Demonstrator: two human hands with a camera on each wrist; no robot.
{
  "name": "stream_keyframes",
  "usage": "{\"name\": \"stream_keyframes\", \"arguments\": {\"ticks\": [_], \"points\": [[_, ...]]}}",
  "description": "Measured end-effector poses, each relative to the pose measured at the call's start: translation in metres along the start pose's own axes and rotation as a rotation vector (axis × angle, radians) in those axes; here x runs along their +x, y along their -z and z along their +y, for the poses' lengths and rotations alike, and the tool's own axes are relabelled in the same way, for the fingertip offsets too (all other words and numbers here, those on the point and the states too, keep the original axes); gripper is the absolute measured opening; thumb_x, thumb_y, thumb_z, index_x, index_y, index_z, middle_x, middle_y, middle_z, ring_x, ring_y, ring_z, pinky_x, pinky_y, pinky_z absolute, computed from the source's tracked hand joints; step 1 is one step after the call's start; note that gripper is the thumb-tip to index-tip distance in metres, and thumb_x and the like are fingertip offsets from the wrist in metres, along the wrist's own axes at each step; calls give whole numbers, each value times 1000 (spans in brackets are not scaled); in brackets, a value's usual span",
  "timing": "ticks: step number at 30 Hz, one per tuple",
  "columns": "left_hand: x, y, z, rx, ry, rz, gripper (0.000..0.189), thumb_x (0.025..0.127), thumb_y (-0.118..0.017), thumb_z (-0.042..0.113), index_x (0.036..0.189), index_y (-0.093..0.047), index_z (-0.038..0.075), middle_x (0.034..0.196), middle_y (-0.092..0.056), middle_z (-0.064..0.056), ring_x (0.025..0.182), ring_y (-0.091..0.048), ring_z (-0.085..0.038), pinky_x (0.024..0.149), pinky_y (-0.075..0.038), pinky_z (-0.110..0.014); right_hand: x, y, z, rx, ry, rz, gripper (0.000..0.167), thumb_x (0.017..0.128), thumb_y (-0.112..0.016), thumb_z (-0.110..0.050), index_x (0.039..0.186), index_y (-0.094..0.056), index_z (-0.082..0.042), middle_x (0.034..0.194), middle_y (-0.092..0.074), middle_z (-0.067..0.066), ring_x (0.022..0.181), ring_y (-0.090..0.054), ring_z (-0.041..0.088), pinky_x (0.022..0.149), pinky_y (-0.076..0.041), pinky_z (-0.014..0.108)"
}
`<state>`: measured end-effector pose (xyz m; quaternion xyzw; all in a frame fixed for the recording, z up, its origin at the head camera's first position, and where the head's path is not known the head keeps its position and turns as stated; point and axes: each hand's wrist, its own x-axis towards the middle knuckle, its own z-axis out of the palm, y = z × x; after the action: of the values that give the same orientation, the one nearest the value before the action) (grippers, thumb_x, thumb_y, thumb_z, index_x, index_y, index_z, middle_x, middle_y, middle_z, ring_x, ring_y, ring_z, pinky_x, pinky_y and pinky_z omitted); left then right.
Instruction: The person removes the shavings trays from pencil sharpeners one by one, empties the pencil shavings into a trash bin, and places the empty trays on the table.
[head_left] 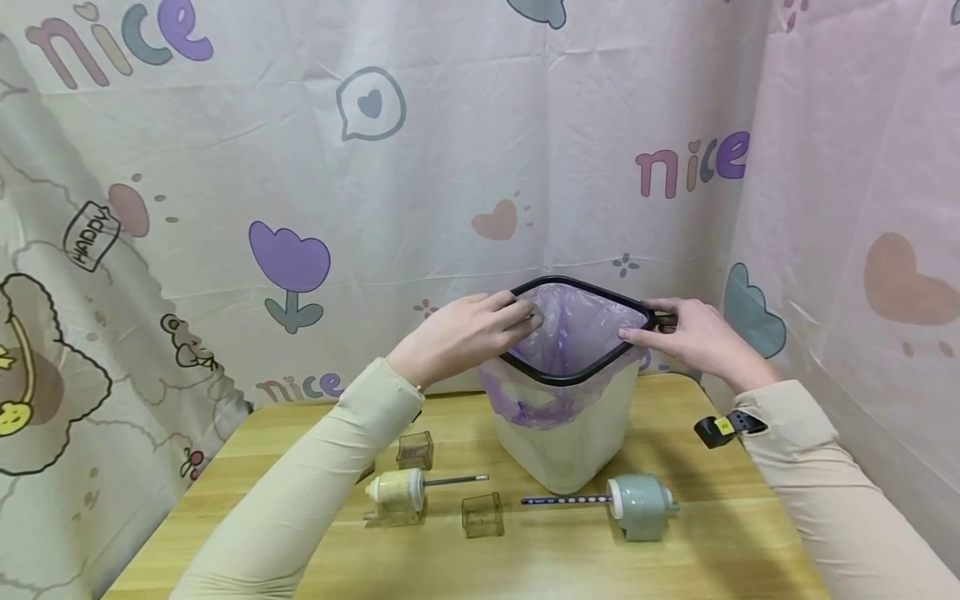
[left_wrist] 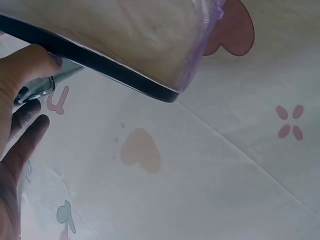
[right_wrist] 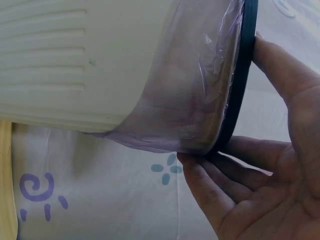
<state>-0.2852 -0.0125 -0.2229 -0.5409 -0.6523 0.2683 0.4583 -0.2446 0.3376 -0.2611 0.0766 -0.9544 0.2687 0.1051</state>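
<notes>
A pale trash can (head_left: 566,446) stands on the table with one corner toward me. Its purple plastic liner (head_left: 561,327) lines the inside and folds down over the outside under a black rim ring (head_left: 564,380). At the left of the opening is my left hand (head_left: 480,329), its fingers reaching over the ring; in the left wrist view the thumb (left_wrist: 42,59) touches the ring and the other fingers stand apart from it. My right hand (head_left: 693,337) pinches the ring's right corner, thumb on top and fingers underneath, as the right wrist view shows (right_wrist: 280,185).
On the wooden table (head_left: 555,567), a yellow crank pencil sharpener (head_left: 397,496) holds a dark pencil (head_left: 457,480). Right of it, a blue-green sharpener (head_left: 643,507) holds a blue pencil (head_left: 566,500). Two see-through drawers (head_left: 482,515) lie nearby. A patterned curtain (head_left: 450,183) hangs behind.
</notes>
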Motion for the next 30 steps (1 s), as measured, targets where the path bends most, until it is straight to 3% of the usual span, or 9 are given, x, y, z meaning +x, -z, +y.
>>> {"name": "stream_keyframes", "arguments": {"ticks": [8,12,16,23,30], "points": [[-2,-1,2,25,12,18,37,103,-66,4,137,-70,17,133,-68,-2,102,-64,-18,80,-59,-28,0,0,0,-7,-9,-3,92,97,-70,-62,157,-49,3,139,-66,34,122,-66,43,101,-56,62],[-2,-1,3,-21,62,24,35,105,-64,6,138,-70,14,133,-70,-4,107,-68,-20,84,-61,-29,0,0,0,-9,-13,-2,92,97,-70,-62,158,-48,3,140,-65,35,123,-65,43,102,-55,63],[-4,0,5,-122,146,74,32,105,-65,8,136,-72,10,127,-74,-6,109,-72,-22,89,-64,-31,0,-1,0,-5,-13,0,92,97,-70,-62,158,-48,3,140,-65,34,123,-64,43,102,-55,63],[-18,0,7,-273,268,155,52,82,-81,7,133,-72,5,116,-74,-9,100,-73,-25,86,-66,-35,-1,-3,0,-12,-9,8,91,97,-69,-63,158,-48,1,140,-65,34,114,-63,38,95,-56,56],[-31,4,10,-320,324,224,62,74,-89,7,133,-70,2,118,-73,-11,99,-73,-26,86,-65,-35,-1,-4,3,4,-12,8,90,99,-68,-62,160,-46,1,145,-61,35,124,-64,44,100,-56,62]]}}
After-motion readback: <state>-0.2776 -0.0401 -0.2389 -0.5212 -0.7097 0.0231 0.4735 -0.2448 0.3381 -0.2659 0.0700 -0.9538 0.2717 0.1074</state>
